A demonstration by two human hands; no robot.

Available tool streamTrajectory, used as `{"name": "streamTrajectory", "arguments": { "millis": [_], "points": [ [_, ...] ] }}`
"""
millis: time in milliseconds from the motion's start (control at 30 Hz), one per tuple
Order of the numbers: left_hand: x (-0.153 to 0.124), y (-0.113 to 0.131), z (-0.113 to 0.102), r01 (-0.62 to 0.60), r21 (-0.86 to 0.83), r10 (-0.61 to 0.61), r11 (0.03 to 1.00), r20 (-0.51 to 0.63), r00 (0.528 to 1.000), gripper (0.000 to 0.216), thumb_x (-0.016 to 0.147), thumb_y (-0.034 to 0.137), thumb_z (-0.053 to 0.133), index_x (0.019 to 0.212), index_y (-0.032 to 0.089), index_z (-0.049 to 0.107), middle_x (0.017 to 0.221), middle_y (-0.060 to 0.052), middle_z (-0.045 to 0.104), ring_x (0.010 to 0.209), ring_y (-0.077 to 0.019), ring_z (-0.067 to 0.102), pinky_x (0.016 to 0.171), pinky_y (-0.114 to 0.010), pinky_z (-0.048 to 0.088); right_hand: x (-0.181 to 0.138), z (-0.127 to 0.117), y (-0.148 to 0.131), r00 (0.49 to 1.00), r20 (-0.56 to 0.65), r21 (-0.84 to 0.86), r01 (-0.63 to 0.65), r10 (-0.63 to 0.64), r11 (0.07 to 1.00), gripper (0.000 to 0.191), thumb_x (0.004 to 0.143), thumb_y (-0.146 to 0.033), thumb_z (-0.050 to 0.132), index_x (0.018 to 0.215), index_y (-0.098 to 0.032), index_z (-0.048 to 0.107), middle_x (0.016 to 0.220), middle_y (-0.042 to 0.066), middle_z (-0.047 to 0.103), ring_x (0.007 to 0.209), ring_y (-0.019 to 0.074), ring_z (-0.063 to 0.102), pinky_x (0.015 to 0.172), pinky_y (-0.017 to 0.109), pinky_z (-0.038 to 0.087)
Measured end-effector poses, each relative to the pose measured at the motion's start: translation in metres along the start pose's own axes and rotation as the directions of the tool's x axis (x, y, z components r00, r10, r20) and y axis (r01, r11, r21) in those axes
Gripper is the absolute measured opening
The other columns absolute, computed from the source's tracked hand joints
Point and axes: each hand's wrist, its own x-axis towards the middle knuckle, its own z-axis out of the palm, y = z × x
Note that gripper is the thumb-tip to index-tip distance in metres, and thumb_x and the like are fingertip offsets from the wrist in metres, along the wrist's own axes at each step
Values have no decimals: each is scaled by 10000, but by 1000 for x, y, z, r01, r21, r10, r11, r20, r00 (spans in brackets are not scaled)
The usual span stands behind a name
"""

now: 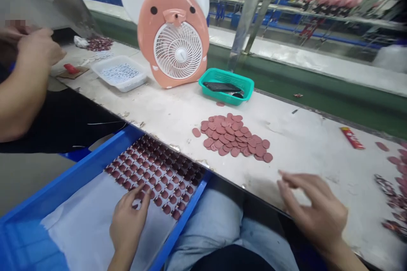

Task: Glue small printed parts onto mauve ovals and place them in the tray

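Observation:
My left hand (pixel 129 220) rests in a blue tray (pixel 73 178) on my lap, fingers spread flat on the near rows of small dark red pieces (pixel 159 173) laid out on white paper. My right hand (pixel 313 209) hovers over the worktable's near edge, fingers loosely apart and blurred, holding nothing that I can see. A heap of pink round discs (pixel 233 137) lies on the table between the two hands, a little beyond the right one.
A pink animal-shaped fan (pixel 173 29) stands at the back, beside a teal basket (pixel 227 87) holding a phone. A white tray (pixel 119 74) sits left of it. Another person's arms (pixel 22 76) work at the left. More discs (pixel 397 178) and a red stick (pixel 352 137) lie right.

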Motion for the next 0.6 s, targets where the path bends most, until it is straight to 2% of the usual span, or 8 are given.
{"name": "streamTrajectory", "arguments": {
  "millis": [67,100,167,267,333,467,533,600],
  "points": [
    [4,45,1,-207,-94,196,974,-114,974,404,927,524,532,1078,217,747,1109,-136,759,1079,-312,677,1001,-460,480,13,1,27,942,-125,0,-315,312,949,506,851,-419,771,1301,-249,615,1241,110,654,1070,303,659,895,469,566],
    [9,70,3,-308,-128,292,943,-135,947,390,929,524,541,1060,228,758,1111,-122,763,1097,-293,669,1053,-445,447,21,3,42,905,-135,10,-407,404,914,678,849,-505,748,1422,-233,509,1375,151,577,1198,345,607,944,521,551],
    [24,117,7,-451,-162,429,878,-156,890,361,960,486,532,1087,242,767,1160,-105,753,1142,-269,644,1090,-429,412,37,10,70,861,-65,10,-506,505,863,875,833,-598,723,1524,-189,375,1480,211,494,1316,396,531,1013,585,507],
    [57,171,13,-535,-137,518,834,-140,844,357,976,419,559,1211,224,743,1284,-144,695,1222,-323,574,1055,-489,410,60,26,103,808,57,-18,-586,586,810,976,760,-598,797,1533,-177,376,1461,228,527,1369,434,473,1082,630,430],
    [78,190,14,-573,-110,569,812,-69,819,305,928,407,650,1156,247,774,1246,-139,716,1183,-369,581,992,-529,423,73,37,116,794,106,-33,-599,599,800,888,774,-536,820,1493,-179,438,1403,202,581,1357,419,484,1102,643,397],
    [94,198,13,-615,-108,622,781,42,782,142,856,343,753,973,294,817,1070,-85,775,1061,-358,633,936,-507,415,91,50,123,816,140,2,-567,561,824,382,953,-410,692,1242,-167,640,1250,105,661,1211,298,605,1075,571,442],
    [92,196,12,-598,-130,607,791,48,793,105,867,315,736,923,271,814,1011,-93,778,1042,-355,640,934,-494,406,95,51,119,835,124,59,-545,535,837,298,1011,-396,613,1198,-167,653,1242,93,661,1155,262,631,1038,522,482],
    [87,192,10,-557,-172,570,813,38,821,160,904,332,681,854,240,802,952,-108,772,1020,-353,647,915,-476,412,96,52,112,854,115,120,-519,507,846,316,1022,-393,594,1248,-173,627,1279,101,645,1167,264,627,1032,515,491]
  ]
}}
